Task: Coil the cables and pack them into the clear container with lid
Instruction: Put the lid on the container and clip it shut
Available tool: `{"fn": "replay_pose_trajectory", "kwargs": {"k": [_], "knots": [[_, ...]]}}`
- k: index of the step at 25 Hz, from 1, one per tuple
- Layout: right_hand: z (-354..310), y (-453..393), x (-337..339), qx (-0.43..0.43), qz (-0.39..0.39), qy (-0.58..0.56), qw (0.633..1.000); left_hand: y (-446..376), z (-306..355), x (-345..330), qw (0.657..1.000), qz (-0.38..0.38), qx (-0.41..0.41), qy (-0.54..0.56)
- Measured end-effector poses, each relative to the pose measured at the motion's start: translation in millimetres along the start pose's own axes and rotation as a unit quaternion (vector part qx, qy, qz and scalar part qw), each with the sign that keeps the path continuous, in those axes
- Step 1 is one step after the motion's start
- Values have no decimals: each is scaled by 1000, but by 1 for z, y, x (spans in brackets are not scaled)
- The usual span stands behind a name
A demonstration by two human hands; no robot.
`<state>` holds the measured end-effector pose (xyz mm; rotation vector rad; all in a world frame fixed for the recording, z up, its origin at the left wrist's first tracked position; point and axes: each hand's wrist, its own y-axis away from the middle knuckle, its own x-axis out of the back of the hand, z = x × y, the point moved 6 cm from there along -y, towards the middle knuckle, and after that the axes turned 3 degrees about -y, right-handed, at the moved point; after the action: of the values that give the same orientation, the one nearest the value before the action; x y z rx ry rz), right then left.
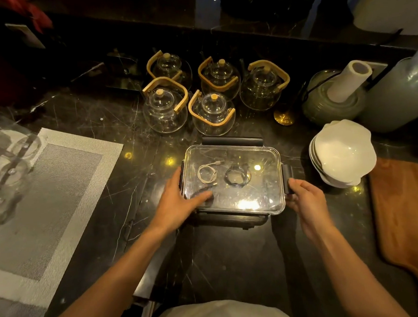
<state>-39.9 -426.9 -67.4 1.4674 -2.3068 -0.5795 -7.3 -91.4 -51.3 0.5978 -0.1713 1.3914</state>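
Two coiled cables, white [207,174] and black [237,176], lie under the lid [234,200]; your left hand [181,201] presses flat, grip spread, while your right hand [304,195] curls loosely at the side latch [287,178]: snap it down evenly.

Your left hand [181,198] covers the near-left corner of the clear rectangular container lid [251,156]. Glare blurs the lid's near edge. Right of the lid, the brown wooden board [404,211] is cropped off.

Your container [233,179] is clear glossy plastic with matt black clips; counter [232,254] is polished dark veined stone. Teapots [211,92] are glass with pale wooden handles. Placemat [59,190] woven, matt grey. Board [406,208] is wood.
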Motion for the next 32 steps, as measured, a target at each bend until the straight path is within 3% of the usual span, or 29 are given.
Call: {"fn": "replay_pose_trajectory", "kwargs": {"k": [8, 13, 25, 29, 32], "knots": [[4, 8, 7, 33, 47, 31, 998, 10, -10, -11, 992, -65, -10, -106], [7, 13, 4, 50, 51, 60, 996, 10, -17, -13, 984, -58, -30, -168], [-1, 6, -2, 57, -25, 134, 989, 10, -13, -12, 975, -28, -36, -219], [-13, -7, -4, 17, -51, 156, 986, 10, -14, -12, 982, -47, -24, -181], [-14, -11, -9, -38, -60, 127, 989, 14, -12, -7, 998, -24, -9, -56]]}}
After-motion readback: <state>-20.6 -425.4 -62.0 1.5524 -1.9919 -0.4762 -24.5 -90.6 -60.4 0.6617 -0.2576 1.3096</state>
